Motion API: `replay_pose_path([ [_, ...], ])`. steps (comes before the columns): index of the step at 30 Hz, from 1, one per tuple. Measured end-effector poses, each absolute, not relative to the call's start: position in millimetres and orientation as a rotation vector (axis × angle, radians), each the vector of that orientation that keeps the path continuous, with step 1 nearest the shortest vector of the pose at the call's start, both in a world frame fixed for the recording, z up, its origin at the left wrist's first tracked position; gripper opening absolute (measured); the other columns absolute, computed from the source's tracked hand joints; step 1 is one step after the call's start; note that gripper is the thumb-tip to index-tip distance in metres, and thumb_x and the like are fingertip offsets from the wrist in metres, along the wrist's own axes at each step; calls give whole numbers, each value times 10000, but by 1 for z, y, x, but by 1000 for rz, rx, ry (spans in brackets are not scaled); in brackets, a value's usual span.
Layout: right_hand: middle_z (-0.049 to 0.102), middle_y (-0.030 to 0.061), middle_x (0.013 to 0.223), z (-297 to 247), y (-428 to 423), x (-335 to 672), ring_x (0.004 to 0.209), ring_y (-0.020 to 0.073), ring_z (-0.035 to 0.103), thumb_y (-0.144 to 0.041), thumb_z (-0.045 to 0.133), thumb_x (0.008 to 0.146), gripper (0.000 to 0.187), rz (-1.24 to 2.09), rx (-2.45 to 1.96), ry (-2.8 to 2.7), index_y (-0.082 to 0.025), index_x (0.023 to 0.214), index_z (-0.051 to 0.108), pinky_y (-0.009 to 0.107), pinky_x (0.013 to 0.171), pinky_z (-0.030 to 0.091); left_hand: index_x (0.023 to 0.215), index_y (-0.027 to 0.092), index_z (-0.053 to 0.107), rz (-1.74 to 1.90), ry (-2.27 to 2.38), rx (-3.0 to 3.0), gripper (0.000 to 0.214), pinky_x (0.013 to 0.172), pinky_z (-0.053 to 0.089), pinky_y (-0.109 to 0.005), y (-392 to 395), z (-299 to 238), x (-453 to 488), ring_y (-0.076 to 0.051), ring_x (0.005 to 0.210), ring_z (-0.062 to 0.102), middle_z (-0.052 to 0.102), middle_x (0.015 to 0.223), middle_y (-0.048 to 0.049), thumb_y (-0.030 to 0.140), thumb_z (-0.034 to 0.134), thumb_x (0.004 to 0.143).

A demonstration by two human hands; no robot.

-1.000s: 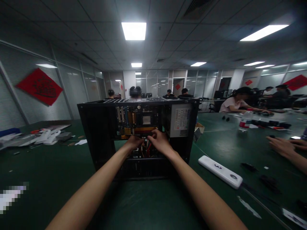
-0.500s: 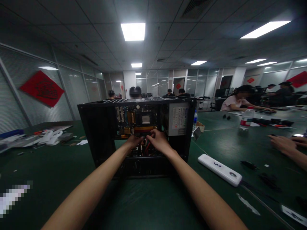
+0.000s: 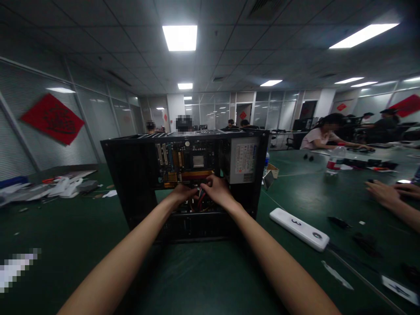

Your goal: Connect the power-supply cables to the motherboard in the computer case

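An open black computer case (image 3: 127, 175) stands in front of me on the green table. Inside are a motherboard (image 3: 197, 161) at the back and a silver power supply (image 3: 243, 162) at the upper right. Both my hands reach into the case below the board. My right hand (image 3: 217, 190) is closed on a bundle of coloured cables (image 3: 201, 197). Close beside it, my left hand (image 3: 182, 193) has its fingers pinched together near the same cables; what lies between its fingertips is too small to make out.
Right of the case lies a white power strip (image 3: 299, 229), with a plastic bottle (image 3: 335, 161) farther back. Another person's hands (image 3: 387, 195) rest at the right edge. Plastic bags (image 3: 64, 187) and scraps cover the left side of the table (image 3: 203, 275).
The cables at my right hand show more plainly now, lifted between the two hands. Both hands stay almost in place, and the view has shifted slightly.
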State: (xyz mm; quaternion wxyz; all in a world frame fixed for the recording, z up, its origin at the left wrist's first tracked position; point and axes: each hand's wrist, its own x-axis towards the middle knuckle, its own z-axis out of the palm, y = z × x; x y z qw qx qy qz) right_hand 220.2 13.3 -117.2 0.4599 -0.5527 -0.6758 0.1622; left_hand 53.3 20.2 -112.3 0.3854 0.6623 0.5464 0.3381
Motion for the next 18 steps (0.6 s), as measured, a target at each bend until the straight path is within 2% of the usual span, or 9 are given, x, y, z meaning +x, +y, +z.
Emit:
replay_pose_path([
  [3, 693, 42, 789, -118, 14, 221, 706, 147, 637, -258, 696, 814, 215, 399, -1360, -1661, -121, 978, 672, 243, 632, 418, 748, 100, 727, 813, 1463, 1753, 303, 596, 448, -237, 22, -115, 55, -181, 658, 661, 716, 656, -86, 364, 606, 835],
  [7, 689, 34, 768, -116, 12, 221, 695, 141, 631, -247, 694, 815, 186, 393, -1353, -1667, -129, 958, 672, 239, 631, 417, 627, 127, 705, 722, 1606, 1901, 383, 536, 377, -220, 27, -118, 54, -171, 589, 627, 662, 545, -60, 389, 546, 857],
  [12, 689, 36, 773, -115, 10, 220, 703, 144, 635, -252, 700, 810, 218, 401, -1361, -1658, -127, 986, 671, 238, 625, 412, 666, 145, 723, 626, 1705, 2076, 348, 556, 363, -230, 25, -118, 58, -163, 612, 627, 706, 654, -64, 261, 464, 866],
  [18, 697, 45, 793, -115, 11, 219, 711, 147, 634, -256, 695, 818, 237, 404, -1356, -1670, -116, 1008, 669, 241, 628, 414, 722, 144, 743, 600, 1906, 2201, 351, 623, 387, -263, 21, -115, 62, -211, 732, 657, 727, 764, -130, 340, 484, 855],
])
